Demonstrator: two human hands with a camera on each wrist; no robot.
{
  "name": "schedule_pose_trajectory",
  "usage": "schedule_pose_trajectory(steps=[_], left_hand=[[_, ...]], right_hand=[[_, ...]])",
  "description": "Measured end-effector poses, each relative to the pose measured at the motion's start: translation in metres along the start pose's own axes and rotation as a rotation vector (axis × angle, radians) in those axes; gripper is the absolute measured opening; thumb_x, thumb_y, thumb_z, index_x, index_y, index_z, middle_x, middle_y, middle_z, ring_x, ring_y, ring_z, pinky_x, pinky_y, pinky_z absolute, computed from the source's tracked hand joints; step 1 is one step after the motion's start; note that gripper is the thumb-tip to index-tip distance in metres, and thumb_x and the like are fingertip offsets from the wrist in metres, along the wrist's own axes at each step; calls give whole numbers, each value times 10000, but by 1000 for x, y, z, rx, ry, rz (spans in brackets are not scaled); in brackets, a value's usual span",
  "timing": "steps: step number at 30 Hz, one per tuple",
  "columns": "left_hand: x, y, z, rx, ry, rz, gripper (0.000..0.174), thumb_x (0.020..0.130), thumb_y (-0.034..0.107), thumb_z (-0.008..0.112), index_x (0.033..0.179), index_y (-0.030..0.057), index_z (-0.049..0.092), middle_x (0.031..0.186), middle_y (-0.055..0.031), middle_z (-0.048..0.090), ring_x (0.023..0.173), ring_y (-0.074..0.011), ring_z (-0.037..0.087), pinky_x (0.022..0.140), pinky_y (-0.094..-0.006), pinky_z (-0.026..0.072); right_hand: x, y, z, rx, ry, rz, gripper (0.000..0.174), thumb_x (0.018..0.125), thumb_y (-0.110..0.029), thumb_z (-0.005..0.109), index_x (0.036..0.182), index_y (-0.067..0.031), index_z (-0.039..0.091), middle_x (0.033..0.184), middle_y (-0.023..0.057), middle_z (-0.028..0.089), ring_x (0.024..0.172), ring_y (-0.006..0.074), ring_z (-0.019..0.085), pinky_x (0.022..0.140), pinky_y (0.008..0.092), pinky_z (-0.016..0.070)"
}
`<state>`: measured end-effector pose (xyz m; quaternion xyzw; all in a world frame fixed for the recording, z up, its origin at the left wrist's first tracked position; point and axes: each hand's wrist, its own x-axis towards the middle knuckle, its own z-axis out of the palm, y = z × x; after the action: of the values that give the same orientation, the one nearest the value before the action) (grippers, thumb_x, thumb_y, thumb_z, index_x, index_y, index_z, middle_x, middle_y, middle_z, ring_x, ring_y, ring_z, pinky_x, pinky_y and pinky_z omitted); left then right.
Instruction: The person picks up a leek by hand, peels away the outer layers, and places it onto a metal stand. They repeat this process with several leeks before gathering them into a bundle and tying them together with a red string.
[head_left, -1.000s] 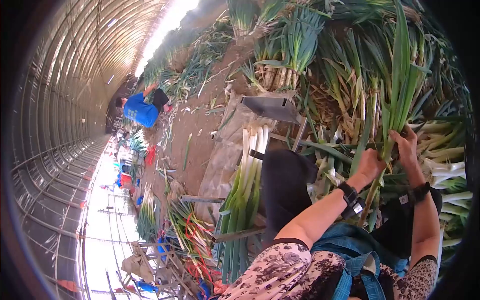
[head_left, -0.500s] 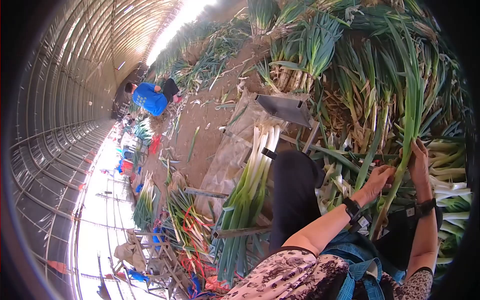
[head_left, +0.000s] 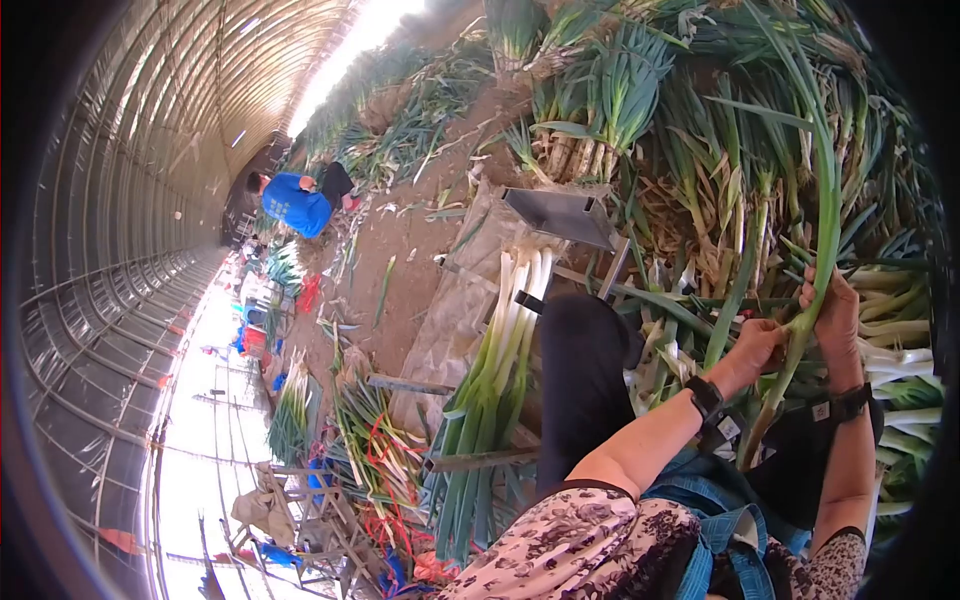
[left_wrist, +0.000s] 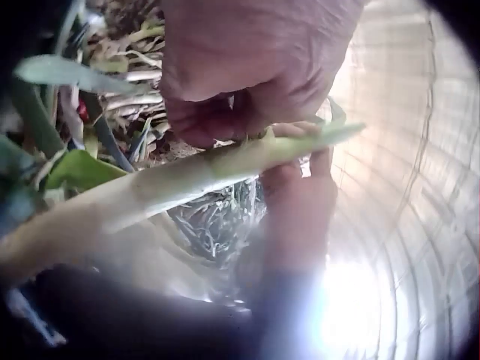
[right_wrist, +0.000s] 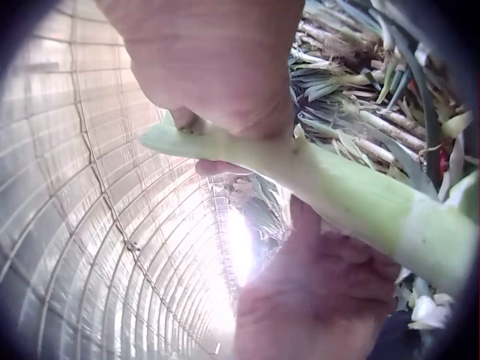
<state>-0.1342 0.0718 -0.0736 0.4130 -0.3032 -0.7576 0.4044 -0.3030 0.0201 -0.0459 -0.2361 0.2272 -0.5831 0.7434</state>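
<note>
A long leek (head_left: 783,385) slants up from my lap, its pale stalk low and its green leaves (head_left: 826,190) arching upward. My right hand (head_left: 838,318) grips it where the leaves begin, with fingers showing on both sides of the stalk (right_wrist: 352,195) in the right wrist view. Just below, my left hand (head_left: 752,352) pinches at the stalk's side with bent fingers and thumb. The left wrist view shows that hand (left_wrist: 255,60) right at the stalk (left_wrist: 165,184); its fingertips are partly hidden.
Peeled leeks (head_left: 895,360) lie at my right. Unpeeled bunches (head_left: 740,170) cover the ground ahead. At my left, a bundle of leeks (head_left: 510,330) rests on a metal frame (head_left: 565,215). A person in blue (head_left: 297,203) crouches farther off inside the tunnel-shaped shed.
My left hand stood slightly off the stalk half a second ago and is now back against it. One leaf now sticks out sideways from the leek. The head view has shifted slightly.
</note>
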Motion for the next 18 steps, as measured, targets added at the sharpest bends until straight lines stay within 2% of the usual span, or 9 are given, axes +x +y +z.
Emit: schedule_pose_trajectory(steps=[1,6,9,11,13,14,16,17,18], left_hand=[[-3,2,2,-237,-84,-174,144,881,166,586,758,91,591,620,31,512,516,-97,513,467,-253,397],[-17,24,19,-119,-2,-200,196,903,241,567,764,104,570,623,45,498,509,-88,477,457,-230,369],[-12,14,8,119,-49,-70,192,903,252,571,789,97,572,641,51,492,524,-76,462,458,-240,357],[-6,5,2,192,85,23,177,904,249,576,812,97,576,658,56,488,546,-64,448,466,-239,347],[-2,-1,-3,-47,4,181,157,892,241,591,796,117,585,661,52,491,557,-63,433,480,-242,339],[-5,12,-9,55,-14,57,163,885,233,593,779,110,588,664,42,508,565,-66,459,490,-249,363],[2,12,-20,285,46,-128,182,865,241,592,780,81,609,688,12,570,596,-92,543,501,-237,384],[3,12,-19,214,-21,-232,172,865,235,579,845,74,635,745,-5,610,620,-100,566,510,-231,390],[3,13,-17,151,-83,-339,193,865,229,565,909,68,660,802,-21,650,644,-109,590,520,-224,395]], right_hand=[[-2,-1,-1,-3,-35,-20,323,909,-287,546,1079,-15,514,907,76,551,661,148,497,596,278,418],[-2,-3,10,-1,-66,-9,379,890,-303,564,1106,4,511,903,86,550,660,152,503,587,275,409],[4,2,20,6,-88,-24,356,885,-254,563,1123,5,502,912,78,554,662,149,513,611,288,439],[7,11,12,-157,100,-93,372,875,-206,560,1175,0,481,950,77,565,728,157,559,679,309,484],[1,19,39,-476,101,-210,491,835,-116,625,1278,-17,436,1077,69,575,951,154,580,800,297,488],[1,20,48,-539,148,-155,555,810,-107,680,1294,-9,426,1121,67,567,977,147,567,808,290,477],[1,22,51,-487,89,-175,517,811,-194,717,1228,-6,477,1031,54,591,869,125,579,657,267,481],[0,19,54,-634,130,-229,463,804,-219,728,1161,-12,517,935,37,608,757,100,579,564,251,462],[-1,15,54,-575,107,-147,446,793,-227,739,1121,-3,535,874,24,614,674,79,567,526,242,448]])
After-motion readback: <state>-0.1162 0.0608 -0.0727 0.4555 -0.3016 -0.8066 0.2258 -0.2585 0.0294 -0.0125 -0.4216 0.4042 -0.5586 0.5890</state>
